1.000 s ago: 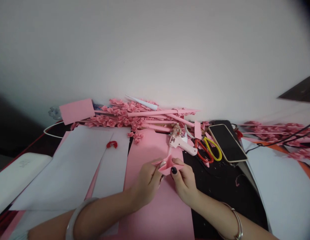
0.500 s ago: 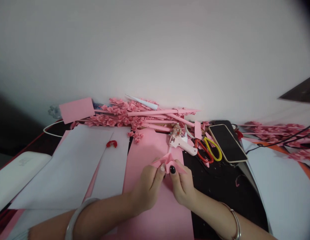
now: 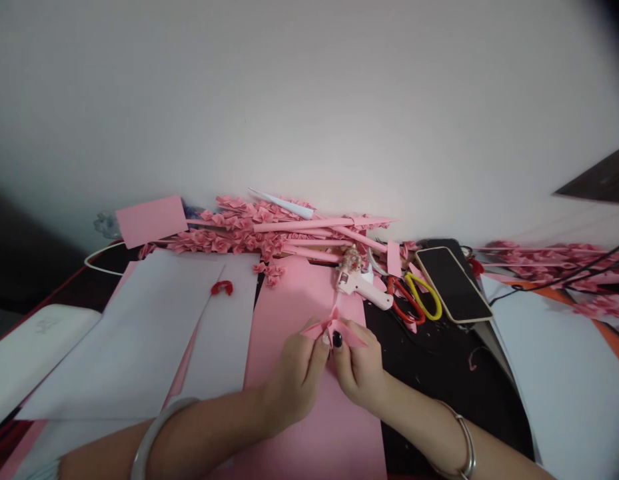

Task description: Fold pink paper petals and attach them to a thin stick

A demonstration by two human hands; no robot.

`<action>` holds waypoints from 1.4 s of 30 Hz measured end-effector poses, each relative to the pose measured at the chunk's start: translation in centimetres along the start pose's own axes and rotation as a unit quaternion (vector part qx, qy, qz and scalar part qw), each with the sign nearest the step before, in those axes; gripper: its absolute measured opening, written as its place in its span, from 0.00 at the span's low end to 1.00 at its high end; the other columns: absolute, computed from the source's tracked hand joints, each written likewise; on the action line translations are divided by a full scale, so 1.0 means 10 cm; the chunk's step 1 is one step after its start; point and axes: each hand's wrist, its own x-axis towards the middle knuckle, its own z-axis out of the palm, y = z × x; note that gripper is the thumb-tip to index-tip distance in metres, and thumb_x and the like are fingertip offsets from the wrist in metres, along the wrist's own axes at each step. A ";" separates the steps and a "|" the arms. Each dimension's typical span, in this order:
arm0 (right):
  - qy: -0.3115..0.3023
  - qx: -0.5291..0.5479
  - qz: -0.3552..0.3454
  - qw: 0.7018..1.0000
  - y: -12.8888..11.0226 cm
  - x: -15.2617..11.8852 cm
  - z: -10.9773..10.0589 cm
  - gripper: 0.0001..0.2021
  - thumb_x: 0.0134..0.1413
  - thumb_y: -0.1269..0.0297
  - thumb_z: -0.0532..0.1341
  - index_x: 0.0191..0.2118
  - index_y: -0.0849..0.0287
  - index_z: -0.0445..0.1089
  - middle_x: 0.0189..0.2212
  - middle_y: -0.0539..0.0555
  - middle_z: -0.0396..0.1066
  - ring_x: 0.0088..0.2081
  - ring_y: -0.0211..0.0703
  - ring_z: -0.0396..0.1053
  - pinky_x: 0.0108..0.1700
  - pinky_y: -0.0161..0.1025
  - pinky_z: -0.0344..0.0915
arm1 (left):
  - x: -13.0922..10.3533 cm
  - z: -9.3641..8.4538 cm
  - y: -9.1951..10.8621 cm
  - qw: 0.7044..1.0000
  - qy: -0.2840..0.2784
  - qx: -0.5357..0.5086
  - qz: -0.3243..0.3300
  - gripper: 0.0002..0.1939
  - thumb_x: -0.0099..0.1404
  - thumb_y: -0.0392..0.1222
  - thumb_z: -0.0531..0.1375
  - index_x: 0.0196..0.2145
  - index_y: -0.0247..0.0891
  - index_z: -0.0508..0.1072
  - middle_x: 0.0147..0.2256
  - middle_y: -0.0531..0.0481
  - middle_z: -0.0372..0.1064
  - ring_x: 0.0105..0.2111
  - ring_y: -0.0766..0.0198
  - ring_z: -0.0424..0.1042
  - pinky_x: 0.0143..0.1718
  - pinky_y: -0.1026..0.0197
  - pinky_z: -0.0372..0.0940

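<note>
A small folded pink paper flower (image 3: 333, 327) with pointed petals is pinched between both hands, over a pink paper sheet (image 3: 289, 427). My left hand (image 3: 299, 367) holds its left side, thumb on the near edge. On the opposite side my right hand (image 3: 360, 363) grips it, its dark-nailed thumb meeting the left one in the middle. The remaining fingers wrap underneath and are mostly hidden. Just beyond the flower lies a white and pink glue gun (image 3: 362, 283), its nozzle pointing toward the hands.
Scissors (image 3: 416, 300) with red and yellow handles and a phone (image 3: 454, 285) lie to the right. Along the wall are pink paper flower stems (image 3: 229, 230). White sheets (image 3: 134, 333) with a red object (image 3: 222, 287) cover the left; another white sheet (image 3: 564, 380) lies right.
The thumbs have come closer together, and the flower's middle is squeezed narrower, with its petals standing more upright. My right hand has shifted slightly left.
</note>
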 end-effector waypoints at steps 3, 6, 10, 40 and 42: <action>0.004 -0.006 -0.001 1.000 -0.01 0.01 0.01 0.09 0.60 0.72 0.46 0.29 0.57 0.56 0.21 0.49 0.58 0.22 0.38 0.57 0.24 0.35 0.53 | 0.00 0.00 -0.01 1.000 0.004 -0.006 -0.014 0.16 0.68 0.39 0.45 0.22 0.40 0.53 0.21 0.56 0.50 0.20 0.67 0.52 0.25 0.64 0.54; 0.006 0.010 -0.003 1.000 -0.02 0.02 0.01 0.10 0.60 0.72 0.45 0.29 0.57 0.56 0.21 0.49 0.57 0.22 0.37 0.56 0.23 0.34 0.52 | 0.01 0.00 -0.01 1.000 0.007 -0.014 -0.012 0.17 0.68 0.38 0.45 0.20 0.40 0.52 0.21 0.56 0.50 0.20 0.68 0.51 0.25 0.64 0.54; 0.004 0.026 -0.009 1.000 -0.03 0.02 0.01 0.09 0.60 0.72 0.45 0.29 0.57 0.55 0.21 0.49 0.57 0.22 0.37 0.56 0.24 0.34 0.52 | 0.01 0.01 0.00 0.999 -0.003 -0.041 -0.006 0.16 0.68 0.39 0.45 0.22 0.39 0.55 0.23 0.55 0.53 0.23 0.68 0.56 0.28 0.65 0.57; -0.073 0.167 0.153 0.971 0.15 0.08 -0.13 0.13 0.60 0.69 0.51 0.23 0.59 0.54 0.20 0.46 0.52 0.22 0.33 0.51 0.26 0.32 0.49 | 0.27 -0.13 -0.13 0.976 0.017 -0.179 -0.119 0.03 0.62 0.38 0.56 0.32 0.36 0.67 0.36 0.48 0.71 0.36 0.63 0.69 0.39 0.61 0.63; -0.080 0.163 0.161 0.970 0.18 0.09 -0.13 0.13 0.60 0.69 0.51 0.23 0.59 0.55 0.19 0.45 0.51 0.21 0.33 0.51 0.25 0.32 0.49 | 0.28 -0.14 -0.17 0.974 0.015 -0.179 -0.137 0.04 0.61 0.37 0.57 0.29 0.36 0.67 0.33 0.49 0.72 0.33 0.64 0.69 0.37 0.62 0.63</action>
